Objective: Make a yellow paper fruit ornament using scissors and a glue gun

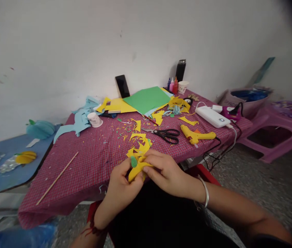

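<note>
Between my two hands is a yellow felt piece (pixel 136 171) with a small green felt leaf (pixel 133 162) at its top, held at the table's front edge. My left hand (pixel 121 186) grips it from the left, thumb pressed on its front. From the right, my right hand (pixel 168 174) pinches one of its yellow folds; the fingers partly hide it. Yellow felt scraps (pixel 140 148) lie just behind it on the table. Black-handled scissors (pixel 165 134) rest beyond my right hand, beside a yellow glue gun (pixel 196 135).
On the checked tablecloth (pixel 91 155) lie a wooden stick (pixel 58 177), a paper cup (pixel 95 120), a green sheet (pixel 149 98) and a white power bank (pixel 212 116) with cables. A phone (pixel 122 86) leans on the wall. A blue board (pixel 9 175) at left bears a yellow felt pumpkin (pixel 26 157).
</note>
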Tool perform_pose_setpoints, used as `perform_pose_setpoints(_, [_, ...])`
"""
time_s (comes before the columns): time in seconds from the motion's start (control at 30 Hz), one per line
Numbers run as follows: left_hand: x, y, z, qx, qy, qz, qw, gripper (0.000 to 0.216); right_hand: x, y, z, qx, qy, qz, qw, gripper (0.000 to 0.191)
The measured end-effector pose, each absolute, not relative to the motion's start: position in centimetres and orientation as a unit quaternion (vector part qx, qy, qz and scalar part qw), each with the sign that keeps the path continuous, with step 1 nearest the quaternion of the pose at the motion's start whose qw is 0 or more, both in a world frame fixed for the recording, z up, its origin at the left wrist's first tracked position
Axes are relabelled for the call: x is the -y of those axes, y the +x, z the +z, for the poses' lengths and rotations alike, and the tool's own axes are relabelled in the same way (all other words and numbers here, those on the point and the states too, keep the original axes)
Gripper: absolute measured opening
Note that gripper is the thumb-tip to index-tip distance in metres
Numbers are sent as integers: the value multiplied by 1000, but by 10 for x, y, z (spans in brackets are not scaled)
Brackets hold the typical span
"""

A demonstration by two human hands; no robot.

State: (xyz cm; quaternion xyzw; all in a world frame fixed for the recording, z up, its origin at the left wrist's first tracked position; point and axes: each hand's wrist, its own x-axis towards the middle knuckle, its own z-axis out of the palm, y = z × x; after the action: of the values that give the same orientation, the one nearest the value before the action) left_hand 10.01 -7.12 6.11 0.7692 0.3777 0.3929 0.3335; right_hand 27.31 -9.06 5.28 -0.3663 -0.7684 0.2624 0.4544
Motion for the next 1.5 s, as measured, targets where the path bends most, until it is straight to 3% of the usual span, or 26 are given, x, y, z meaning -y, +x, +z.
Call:
perform_pose_setpoints(0.07, [69,96,60,-364,748,367,415,7,88,273,51,746,-368,282,478,20])
perform_pose_setpoints(0.17, [64,89,59,-319,698,339,544,28,84,275,50,713,-370,321,502,23])
perform_pose_setpoints(0.3, [59,85,58,-279,663,347,601,47,82,278,51,689,-373,367,502,27])
perform_pose_setpoints(0.6, [60,89,62,-285,697,354,554,31,80,277,49,668,-362,401,511,30])
perform_pose_setpoints(0.87, [63,87,58,-316,681,390,532,14,77,274,44,538,-362,582,490,27])
perform_pose_setpoints(1.0, [66,89,56,-301,688,448,485,51,72,271,37,473,-355,632,500,24])
perform_pose_setpoints(1.07, [67,89,55,-296,707,451,457,54,69,271,33,440,-350,652,509,21])
perform_pose_setpoints(1.3, [63,84,52,-309,765,424,373,16,61,265,20,304,-290,769,482,14])
perform_pose_setpoints(1.5, [59,83,53,-310,788,405,346,9,56,263,11,292,-282,796,449,12])
